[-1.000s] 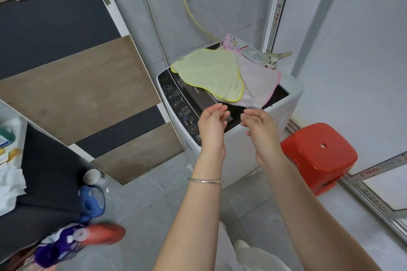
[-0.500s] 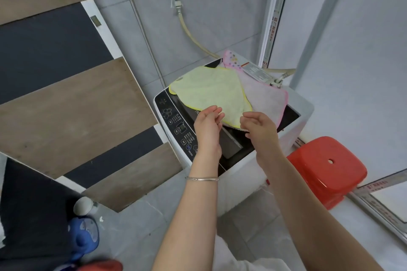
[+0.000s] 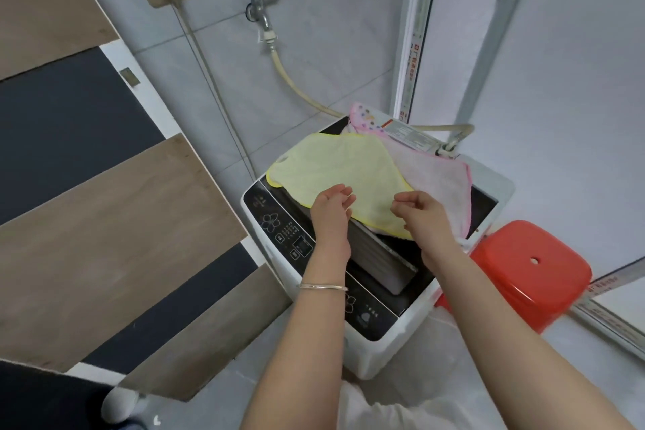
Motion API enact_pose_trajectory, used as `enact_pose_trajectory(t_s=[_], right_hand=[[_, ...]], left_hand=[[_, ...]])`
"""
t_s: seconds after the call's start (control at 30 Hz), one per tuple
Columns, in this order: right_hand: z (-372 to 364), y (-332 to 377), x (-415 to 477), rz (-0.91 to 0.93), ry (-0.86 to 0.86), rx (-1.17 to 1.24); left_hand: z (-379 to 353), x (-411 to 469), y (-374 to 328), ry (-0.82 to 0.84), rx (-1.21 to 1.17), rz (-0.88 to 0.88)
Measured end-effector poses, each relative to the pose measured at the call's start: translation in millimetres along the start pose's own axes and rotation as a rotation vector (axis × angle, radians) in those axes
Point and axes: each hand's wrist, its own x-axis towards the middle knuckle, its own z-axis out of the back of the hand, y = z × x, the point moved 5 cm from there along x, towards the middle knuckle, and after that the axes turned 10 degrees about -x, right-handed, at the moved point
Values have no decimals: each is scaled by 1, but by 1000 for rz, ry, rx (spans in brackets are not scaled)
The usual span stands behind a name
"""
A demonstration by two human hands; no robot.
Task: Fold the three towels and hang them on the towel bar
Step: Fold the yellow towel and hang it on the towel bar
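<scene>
Two hands over towels on a washing machine

The left hand (image 3: 331,211) and right hand (image 3: 424,216) are hovering open and holding nothing, just above the yellow towel (image 3: 335,173). It is lying on the washing machine (image 3: 495,192), overlapping the pink towel (image 3: 438,178) to its right.

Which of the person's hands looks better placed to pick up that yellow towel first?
Probably the left hand: its open fingers hover over the yellow towel. The right hand hangs over the towel's near corner, closer to the pink towel. Neither grips anything.
</scene>
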Motion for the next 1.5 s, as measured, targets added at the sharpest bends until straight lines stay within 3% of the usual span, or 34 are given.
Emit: enact_pose_trajectory(t_s=[0.4,0.63,0.8,0.97,1.2,1.5], right_hand=[[-15,-21,22,65,4,-580],[-24,-44,41,205,55,-977],[-21,-59,53,321,41,-1131],[-16,-64,68,430,-40,-1130],[3,-66,103,418,-43,-1105],[34,-62,146,426,-121,-1010]], left_hand=[[20,37,14,17,121,74],[20,56,25,-29,187,93],[16,67,35,-61,252,107],[4,74,50,-46,304,129],[-8,84,72,4,386,163],[-22,98,71,-59,356,104]])
